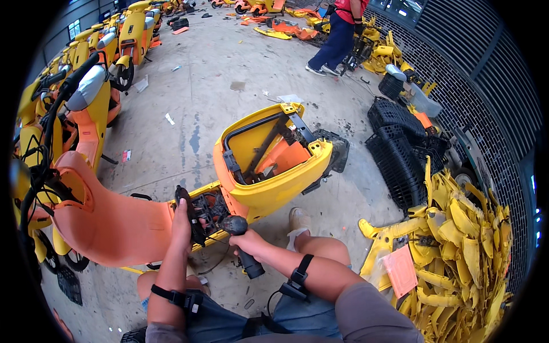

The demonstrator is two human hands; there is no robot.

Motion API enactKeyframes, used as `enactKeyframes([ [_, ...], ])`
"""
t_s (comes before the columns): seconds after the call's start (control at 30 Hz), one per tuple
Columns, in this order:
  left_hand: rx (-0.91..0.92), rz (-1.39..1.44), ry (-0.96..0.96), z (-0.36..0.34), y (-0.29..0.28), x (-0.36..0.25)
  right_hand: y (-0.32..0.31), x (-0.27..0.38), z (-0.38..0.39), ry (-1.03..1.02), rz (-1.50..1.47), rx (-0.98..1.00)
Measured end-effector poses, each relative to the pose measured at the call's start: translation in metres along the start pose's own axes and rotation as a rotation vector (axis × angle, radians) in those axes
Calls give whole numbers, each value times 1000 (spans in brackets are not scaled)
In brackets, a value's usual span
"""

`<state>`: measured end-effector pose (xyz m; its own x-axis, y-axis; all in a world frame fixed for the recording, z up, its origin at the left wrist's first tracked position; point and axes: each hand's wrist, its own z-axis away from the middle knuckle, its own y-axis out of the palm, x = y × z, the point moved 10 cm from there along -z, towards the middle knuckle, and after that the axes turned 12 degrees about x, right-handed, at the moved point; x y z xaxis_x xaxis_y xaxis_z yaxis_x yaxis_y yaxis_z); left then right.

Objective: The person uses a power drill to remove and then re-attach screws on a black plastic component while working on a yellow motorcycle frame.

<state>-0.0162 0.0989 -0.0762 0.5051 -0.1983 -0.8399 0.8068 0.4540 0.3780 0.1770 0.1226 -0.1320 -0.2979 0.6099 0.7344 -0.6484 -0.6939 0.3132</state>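
Observation:
In front of me stands a scooter with an orange front shield point(123, 220) and a yellow rear body point(269, 200), its seat opening uncovered. Orange pieces point(286, 157) and dark parts lie inside that opening. My left hand point(182, 222) is closed on a long black plastic piece point(196, 220), held upright at the middle of the scooter. Beside it, wires and dark parts point(210, 208) show in an uncovered bay. My right hand point(250, 244) grips a black cordless drill point(234, 225), its head pointing toward the bay. The drill's tip is hard to make out.
Rows of yellow and orange scooters point(132, 37) stand at the left. A heap of yellow panels point(457, 251) lies at the right, with black crates point(397, 160) beyond it. A person in dark trousers point(336, 43) walks at the back near more loose panels point(274, 33).

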Motion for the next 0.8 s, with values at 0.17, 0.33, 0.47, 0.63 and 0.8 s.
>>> enactKeyframes([
  [0.17, 33, -1, -36, 5, 11, -2, -1, -2, -5, -14, 11, 7],
  [0.33, -39, -32, 5, 7, 8, -6, 3, -1, -5, -21, 8, 25],
  [0.47, -33, -34, 27, 7, 8, -8, 0, 4, 0, -9, -8, 17],
  [0.63, -33, -69, 58, 16, 1, -23, 0, 30, 18, -68, 2, 3],
  [0.8, -74, 69, 80, 27, -11, -44, -4, 69, 37, -454, 244, 11],
])
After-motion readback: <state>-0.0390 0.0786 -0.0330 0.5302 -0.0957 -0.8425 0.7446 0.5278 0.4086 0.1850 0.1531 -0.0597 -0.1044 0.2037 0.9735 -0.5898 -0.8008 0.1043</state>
